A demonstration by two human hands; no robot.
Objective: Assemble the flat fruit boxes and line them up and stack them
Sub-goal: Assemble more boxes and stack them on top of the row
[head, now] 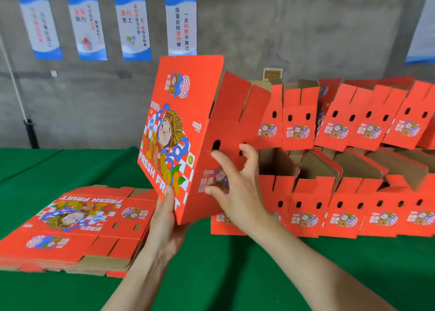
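Above the green table, just left of the rows of finished boxes, a red fruit box is held tilted in the air, its printed face turned to the left and its slotted top flaps pointing toward the stack. The lower corner is gripped by the left hand, with the thumb laid on the printed face and the fingers hidden beneath, while the side panel is pressed by the right hand, its fingers spread flat near the two round handle holes. The box appears already opened into shape, so the step in hand is judged to be the placing rather than the folding. To the right, assembled boxes are lined up on the table in a bottom row, and a second row is stacked on top of it, leaning somewhat. To the left, a pile of flat boxes is left lying on the table, still to be assembled. For the next move, the held box would need to be turned upright, brought against the left end of a row, and set down square so that the line is kept even and the leaning upper row is not disturbed.
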